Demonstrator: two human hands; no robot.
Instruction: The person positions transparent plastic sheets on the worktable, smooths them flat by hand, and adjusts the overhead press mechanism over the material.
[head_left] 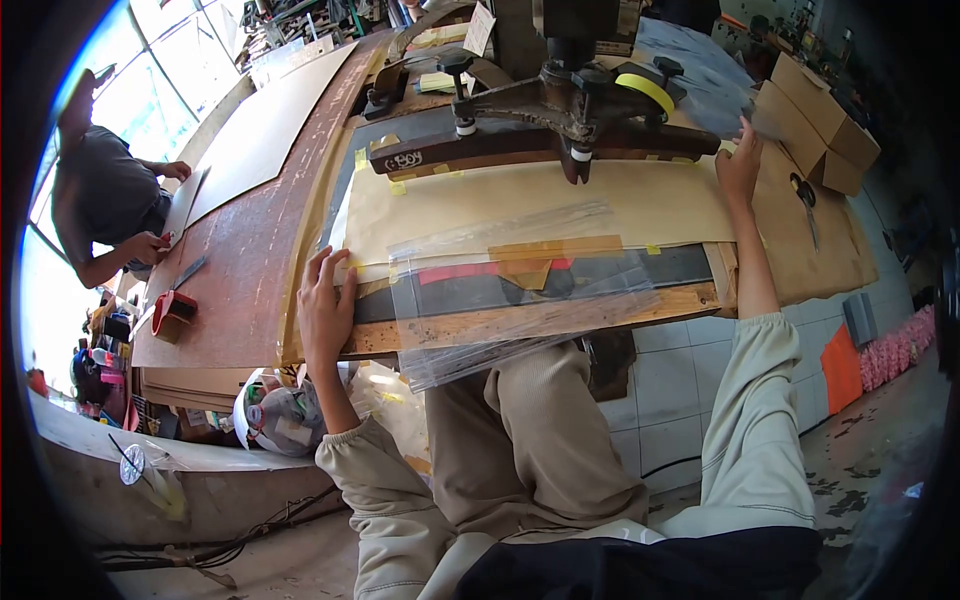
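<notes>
A tan sheet [520, 205] with bits of yellow tape lies under the dark metal bar [560, 148] of a press. My left hand [326, 300] rests at the near left corner of that sheet, fingers spread over the board's edge. At the sheet's far right end is my right hand [738, 170], its index finger stretched up and the others partly bent. I see nothing firmly held in it. Between my arms, a clear plastic sheet [430, 325] with an orange-brown strip lies across the wooden front edge [560, 312] and hangs over it.
A yellow tape roll [645, 92] sits on the press arm. Scissors [806, 205] lie on brown paper at right, near a cardboard box [815, 120]. At left, another person [115, 190] handles a board beside a red tape dispenser [174, 313] and a knife [190, 271].
</notes>
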